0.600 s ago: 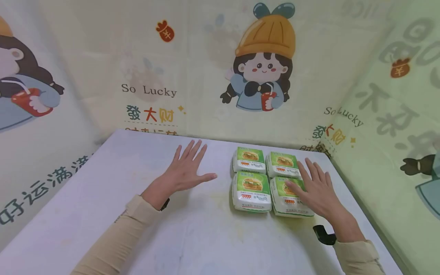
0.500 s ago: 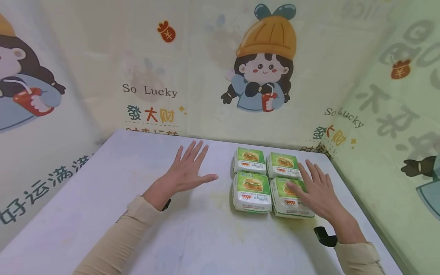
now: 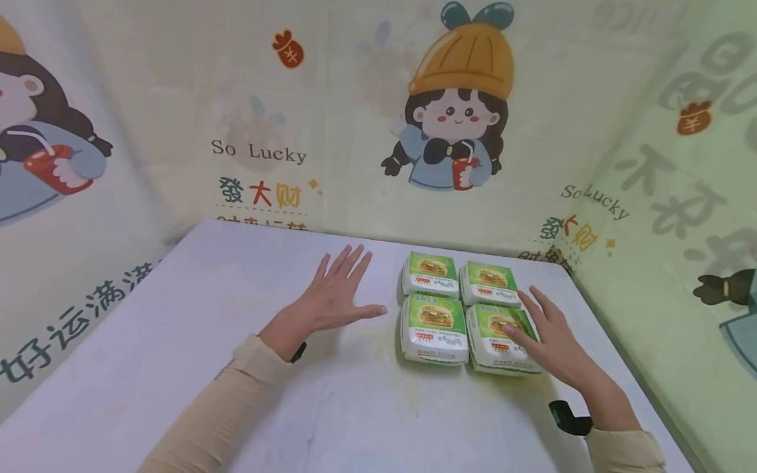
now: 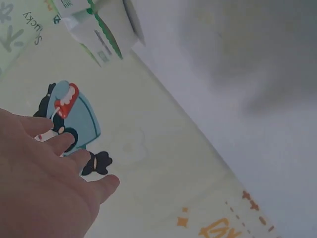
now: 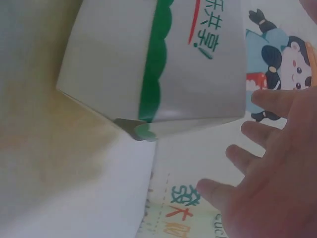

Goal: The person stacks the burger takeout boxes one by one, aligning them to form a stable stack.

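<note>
table (image 3: 349,414), white, cartoon-print walls (image 3: 349,112) around — hands (image 3: 328,302) apart, fingers spread, flanking four boxes (image 3: 436,338)

Left of the left hand (image 3: 324,299), wide bare tabletop (image 3: 171,322) leaves room; past its fingertips a short strip meets the printed backdrop (image 3: 349,157). Right of its thumb runs a slim lane, blocked by the near-left burger box (image 3: 434,332) and, farther off, the far-left burger box (image 3: 433,272). Left of the right hand (image 3: 552,341), the near-right burger box (image 3: 497,358) bars the way, partly behind its thumb, with the far-right burger box (image 3: 487,279) beside its fingers. Seams between boxes are too thin for fingers. Right of that hand, narrow tabletop borders the side cloth (image 3: 644,269).
</note>
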A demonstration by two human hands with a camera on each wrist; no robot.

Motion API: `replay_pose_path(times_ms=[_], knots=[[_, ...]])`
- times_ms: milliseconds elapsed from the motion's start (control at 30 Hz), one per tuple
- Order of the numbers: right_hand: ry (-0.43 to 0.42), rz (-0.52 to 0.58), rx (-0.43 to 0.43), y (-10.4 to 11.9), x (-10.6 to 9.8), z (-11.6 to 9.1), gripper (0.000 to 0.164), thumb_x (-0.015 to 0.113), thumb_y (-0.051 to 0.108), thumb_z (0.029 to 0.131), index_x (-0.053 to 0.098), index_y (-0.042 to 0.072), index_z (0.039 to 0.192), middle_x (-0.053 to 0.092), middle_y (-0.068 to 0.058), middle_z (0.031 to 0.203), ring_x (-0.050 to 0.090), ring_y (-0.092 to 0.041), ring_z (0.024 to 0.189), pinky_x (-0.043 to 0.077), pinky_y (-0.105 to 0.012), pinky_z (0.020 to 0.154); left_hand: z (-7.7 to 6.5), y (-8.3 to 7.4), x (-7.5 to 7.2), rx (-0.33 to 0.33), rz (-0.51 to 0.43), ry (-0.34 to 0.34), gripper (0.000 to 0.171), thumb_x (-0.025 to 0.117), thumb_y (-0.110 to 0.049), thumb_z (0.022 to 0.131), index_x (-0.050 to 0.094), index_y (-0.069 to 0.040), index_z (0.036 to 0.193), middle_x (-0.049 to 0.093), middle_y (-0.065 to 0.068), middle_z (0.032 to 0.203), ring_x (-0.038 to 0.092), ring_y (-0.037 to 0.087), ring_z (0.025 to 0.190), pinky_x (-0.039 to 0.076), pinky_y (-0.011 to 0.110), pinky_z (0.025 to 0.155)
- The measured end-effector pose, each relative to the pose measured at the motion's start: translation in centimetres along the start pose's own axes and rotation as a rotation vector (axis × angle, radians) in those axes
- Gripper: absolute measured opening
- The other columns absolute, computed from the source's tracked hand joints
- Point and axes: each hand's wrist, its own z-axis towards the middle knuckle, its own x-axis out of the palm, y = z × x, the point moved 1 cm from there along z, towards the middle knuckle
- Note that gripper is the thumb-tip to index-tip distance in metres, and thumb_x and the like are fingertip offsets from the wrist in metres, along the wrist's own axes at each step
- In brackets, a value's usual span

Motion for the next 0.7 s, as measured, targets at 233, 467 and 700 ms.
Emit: replay_pose_path(times_ms=[233, 467, 700], knots=[[0.045, 0.087, 0.003, -0.9, 0.6, -0.4, 0.088, 0.063, 0.042, 0.093, 0.014, 0.011, 0.159, 0.001, -0.02, 0.165, 0.007, -0.054, 0.146, 0.023, -0.083, 0.096, 0.9, -2.4, 1.7, 0.054, -0.129, 0.05, 0.109, 0.058, -0.073, 0.082, 0.007, -0.017, 0.161, 0.008, 0.004, 0.168, 0.007, 0.025, 0.156, 0.012, 0.054, 0.124], [0.07, 0.126, -0.002, -1.5, 1.3, -0.5, 0.092, 0.069, 0.04, 0.088, 0.017, 0.012, 0.159, 0.001, -0.018, 0.165, 0.012, -0.053, 0.144, 0.03, -0.079, 0.097, 1.5, -4.5, 3.6, 0.088, -0.328, 0.105, 0.111, 0.068, -0.066, 0.079, 0.011, -0.017, 0.161, 0.012, 0.001, 0.167, 0.016, 0.024, 0.154, 0.025, 0.047, 0.122], [0.072, 0.121, -0.001, -2.1, 2.3, -0.7, 0.093, 0.075, 0.041, 0.084, 0.025, 0.01, 0.156, 0.005, -0.023, 0.162, 0.022, -0.05, 0.138, 0.035, -0.073, 0.097, 1.8, -5.8, 5.5, 0.14, -0.353, 0.141, 0.112, 0.073, -0.064, 0.076, 0.015, -0.018, 0.16, 0.015, 0.001, 0.166, 0.021, 0.022, 0.152, 0.028, 0.044, 0.122]])
